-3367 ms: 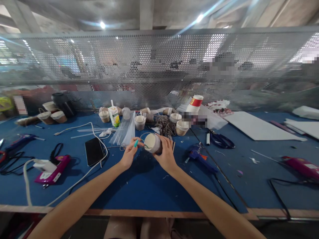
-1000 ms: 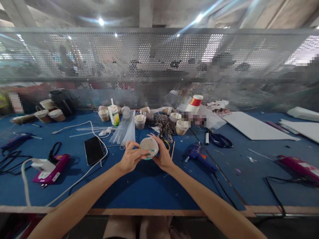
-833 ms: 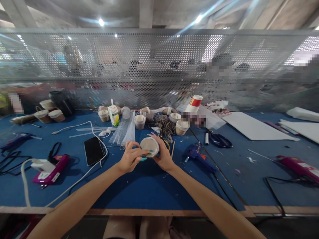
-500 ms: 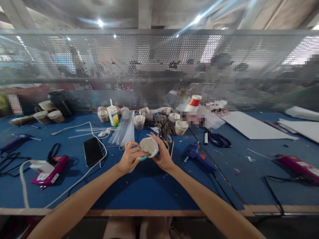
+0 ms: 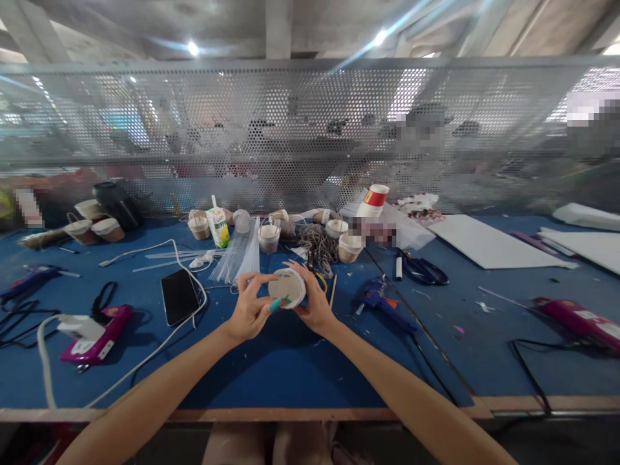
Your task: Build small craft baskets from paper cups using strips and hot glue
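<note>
Above the front middle of the blue table I hold a small round cup (image 5: 287, 289) with a pale rim and a beige round face turned towards me. My right hand (image 5: 312, 298) wraps around its right side. My left hand (image 5: 252, 303) is on its left edge, with teal-nailed fingertips reaching over the beige face and the thumb by the lower rim. Those fingers are spread along the cup. Whether the face is a lining or a base is not clear. Just behind lie a tangle of brown cord (image 5: 320, 247) and yellow-handled scissors (image 5: 320, 280), partly hidden by my right hand.
Similar small cups (image 5: 268, 237) stand along the back beside clear glue sticks (image 5: 242, 255) and a drink carton (image 5: 219, 226). A blue glue gun (image 5: 387, 303) lies right, a phone (image 5: 179, 297) left. Purple power strips (image 5: 99, 336) with trailing cables sit on both sides. A perforated metal screen (image 5: 300, 129) rises behind.
My left fingers, bunched at the lower part of the cup's face before, have spread apart, with one fingertip now higher up. My right hand keeps its hold, and the cup stays nearly in place.
</note>
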